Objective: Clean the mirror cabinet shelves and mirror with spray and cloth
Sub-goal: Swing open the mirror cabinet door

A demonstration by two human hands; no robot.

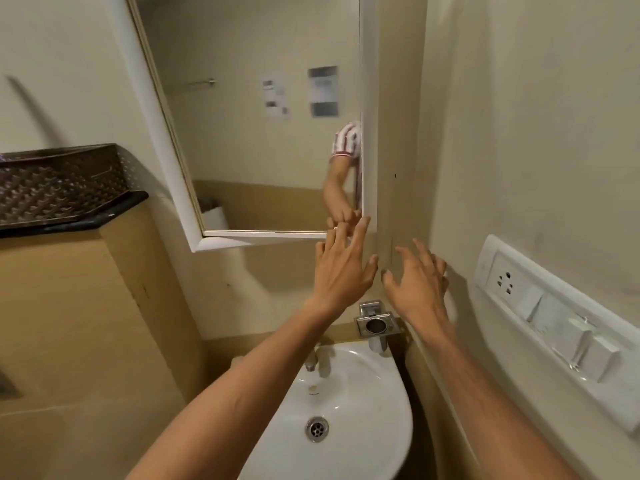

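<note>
Left hand (pixel 341 268), fingers spread and empty, has its fingertips at the mirror's (pixel 263 133) lower right corner. Right hand (pixel 417 282), equally spread and empty, hovers beside it above the sink (pixel 388 386).

Left hand (pixel 341 271), right hand (pixel 417 285) bare; forearms (pixel 242 375) uncovered to frame edge. In reflection: short sleeve (pixel 346 140), red-and-white vertical stripes, striped banded cuff.

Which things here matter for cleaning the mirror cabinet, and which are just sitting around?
For the job: mirror, white frame, left hand, right hand.
Just there: basin, tap, metal holder, socket panel, dark basket.
</note>
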